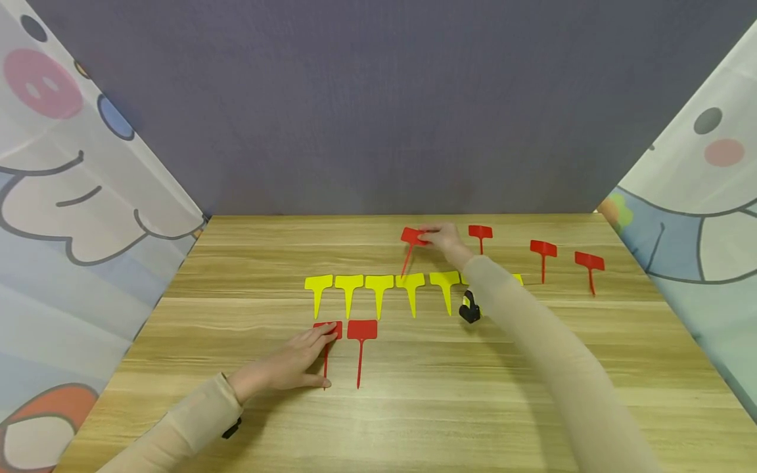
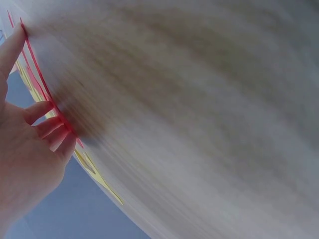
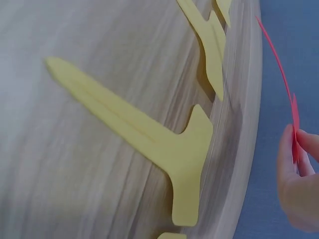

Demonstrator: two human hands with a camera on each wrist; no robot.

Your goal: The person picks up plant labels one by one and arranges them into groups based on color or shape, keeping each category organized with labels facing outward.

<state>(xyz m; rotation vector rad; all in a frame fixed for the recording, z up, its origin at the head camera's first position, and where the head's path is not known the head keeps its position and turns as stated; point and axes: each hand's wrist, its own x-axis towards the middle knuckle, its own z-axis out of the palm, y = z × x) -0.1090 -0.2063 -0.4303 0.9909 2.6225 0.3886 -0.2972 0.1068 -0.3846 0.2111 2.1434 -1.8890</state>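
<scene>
My right hand (image 1: 442, 238) pinches a red T-shaped plant label (image 1: 413, 236) by one end of its head; in the right wrist view the label (image 3: 294, 117) is edge-on between thumb and fingers, its thin stem slanting away. My left hand (image 1: 290, 362) rests on another red plant label (image 1: 326, 351), fingertips across its head and thumb at the lower stem. In the left wrist view, the fingers of that hand (image 2: 30, 149) lie along this label. Just right of it lies a second red label (image 1: 362, 330). Behind them runs a row of several yellow T-shaped plant labels (image 1: 379, 282).
Three more red labels lie at the back right: one beyond the right hand (image 1: 480, 232), one farther right (image 1: 543, 248) and one rightmost (image 1: 590, 261). My right forearm covers part of the yellow row. A grey wall (image 1: 378, 112) borders the wooden table (image 1: 449, 407) at the back.
</scene>
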